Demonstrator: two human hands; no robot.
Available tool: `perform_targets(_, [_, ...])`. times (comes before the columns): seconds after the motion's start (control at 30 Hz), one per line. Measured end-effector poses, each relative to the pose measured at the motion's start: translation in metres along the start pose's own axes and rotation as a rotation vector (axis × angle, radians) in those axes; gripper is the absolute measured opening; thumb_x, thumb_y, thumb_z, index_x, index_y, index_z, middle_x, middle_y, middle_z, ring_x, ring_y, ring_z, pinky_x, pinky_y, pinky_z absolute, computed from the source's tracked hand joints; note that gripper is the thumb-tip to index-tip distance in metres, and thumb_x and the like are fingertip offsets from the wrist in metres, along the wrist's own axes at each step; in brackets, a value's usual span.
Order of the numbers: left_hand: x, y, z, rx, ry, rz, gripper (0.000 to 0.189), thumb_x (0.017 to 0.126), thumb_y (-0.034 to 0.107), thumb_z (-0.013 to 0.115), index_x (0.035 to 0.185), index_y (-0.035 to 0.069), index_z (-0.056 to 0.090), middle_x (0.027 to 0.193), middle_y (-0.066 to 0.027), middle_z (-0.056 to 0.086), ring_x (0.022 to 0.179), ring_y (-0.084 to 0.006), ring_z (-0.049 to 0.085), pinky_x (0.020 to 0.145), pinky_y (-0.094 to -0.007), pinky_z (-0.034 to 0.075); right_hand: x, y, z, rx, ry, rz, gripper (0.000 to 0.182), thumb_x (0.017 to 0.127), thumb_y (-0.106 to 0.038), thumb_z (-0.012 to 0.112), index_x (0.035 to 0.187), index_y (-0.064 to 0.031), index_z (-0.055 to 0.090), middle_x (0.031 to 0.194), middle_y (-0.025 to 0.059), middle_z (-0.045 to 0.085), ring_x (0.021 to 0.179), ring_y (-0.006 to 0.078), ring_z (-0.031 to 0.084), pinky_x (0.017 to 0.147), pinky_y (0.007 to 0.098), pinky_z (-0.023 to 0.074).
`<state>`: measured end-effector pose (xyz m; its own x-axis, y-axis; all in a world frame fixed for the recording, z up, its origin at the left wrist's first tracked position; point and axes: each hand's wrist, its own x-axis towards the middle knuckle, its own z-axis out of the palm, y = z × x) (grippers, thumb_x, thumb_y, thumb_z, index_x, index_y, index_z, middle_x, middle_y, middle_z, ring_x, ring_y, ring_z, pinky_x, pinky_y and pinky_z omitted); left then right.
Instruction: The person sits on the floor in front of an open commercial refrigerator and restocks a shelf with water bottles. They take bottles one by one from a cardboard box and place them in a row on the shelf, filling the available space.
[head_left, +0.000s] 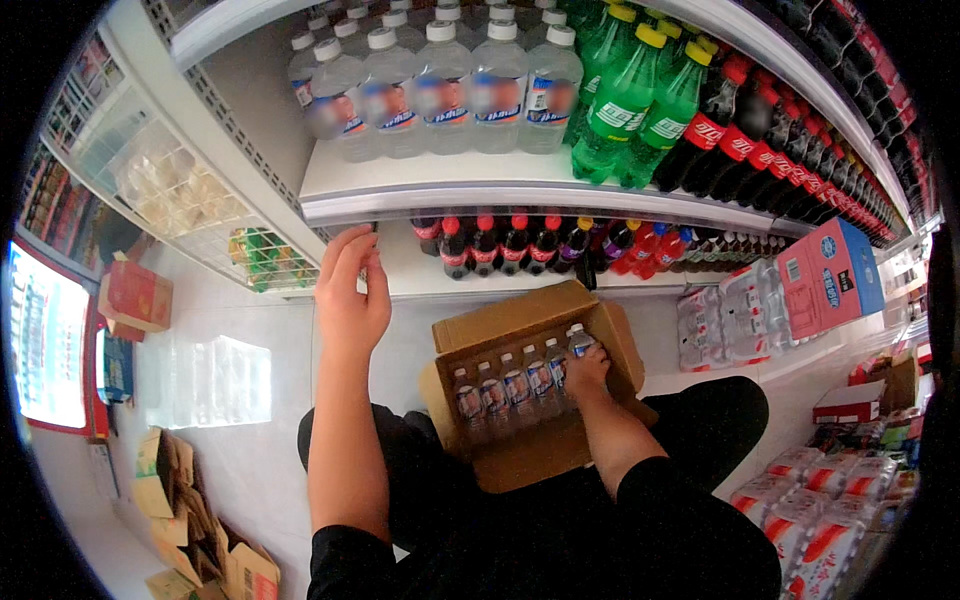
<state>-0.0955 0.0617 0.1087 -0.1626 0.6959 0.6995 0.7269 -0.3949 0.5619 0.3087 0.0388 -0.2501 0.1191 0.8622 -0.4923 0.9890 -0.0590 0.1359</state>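
An open cardboard box stands on the floor between my knees, with a row of clear plastic bottles upright inside. My right hand is closed around a clear bottle at the box's right end; its white cap shows above my fingers. Raised at the left, my left hand is near the front edge of the shelf, fingers loosely bent and somewhat apart, with nothing visible in it. Whether its fingertips touch the shelf edge cannot be told. Clear bottles with white caps stand in rows on that shelf.
Green soda bottles and cola bottles fill the shelf's right part. Small bottles line the lower shelf. A pink carton rests by wrapped bottle packs. Flattened cardboard lies at lower left, a wire rack at upper left.
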Motion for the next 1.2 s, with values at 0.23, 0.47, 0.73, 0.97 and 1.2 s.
perform_targets(0.23, [-0.013, 0.008, -0.003, -0.003, -0.024, 0.017, 0.022, 0.089, -0.005, 0.062, 0.110, 0.001, 0.067, 0.118, -0.0156, 0.069, 0.089, -0.0327, 0.071, 0.078, -0.0384, 0.059, -0.007, 0.004, -0.009, 0.407, 0.002, -0.043, 0.086, 0.073, -0.017, 0.083, 0.150, -0.0328, 0.050, 0.142, 0.0292, 0.038, 0.131, 0.0514, 0.046, 0.110, 0.0492, 0.0451])
perform_targets(0.47, [-0.028, 0.022, -0.004, -0.017, -0.292, -0.081, 0.022, 0.088, 0.003, 0.067, 0.111, 0.004, 0.066, 0.117, -0.0150, 0.069, 0.094, -0.0351, 0.071, 0.079, -0.0431, 0.058, -0.062, -0.046, -0.039, 0.741, 0.020, -0.436, 0.078, 0.079, -0.012, 0.082, 0.149, -0.0260, 0.053, 0.139, 0.0265, 0.045, 0.122, 0.0427, 0.054, 0.108, 0.0466, 0.0455])
perform_targets(0.73, [-0.036, 0.040, 0.009, 0.183, -0.737, -0.111, 0.031, 0.090, 0.019, 0.067, 0.118, 0.004, 0.066, 0.119, -0.0161, 0.068, 0.104, -0.0408, 0.068, 0.086, -0.0504, 0.057, -0.130, -0.120, -0.100, 1.388, 0.160, -0.735, 0.077, 0.082, -0.007, 0.082, 0.152, -0.0121, 0.049, 0.141, 0.0177, 0.057, 0.131, 0.0328, 0.052, 0.110, 0.0454, 0.0435])
perform_targets(0.97, [-0.031, 0.059, 0.008, 0.196, -0.619, -0.093, 0.080, 0.080, 0.023, 0.072, 0.150, 0.002, 0.041, 0.122, -0.0232, 0.065, 0.108, -0.0444, 0.067, 0.087, -0.0530, 0.057, -0.144, -0.160, -0.241, 1.643, 0.392, -0.874, 0.068, 0.088, 0.000, 0.068, 0.153, -0.0090, 0.047, 0.144, 0.0166, 0.047, 0.131, 0.0307, 0.048, 0.114, 0.0430, 0.0371])
perform_targets(1.2, [-0.027, 0.049, 0.024, 0.059, -0.172, -0.216, 0.095, 0.074, 0.027, 0.086, 0.149, -0.001, 0.036, 0.117, -0.0230, 0.064, 0.103, -0.0453, 0.067, 0.080, -0.0505, 0.057, -0.187, -0.168, -0.340, 1.315, 0.696, -1.194, 0.056, 0.087, -0.010, 0.069, 0.142, -0.0083, 0.061, 0.147, 0.0234, 0.037, 0.135, 0.0380, 0.044, 0.118, 0.0482, 0.0296])
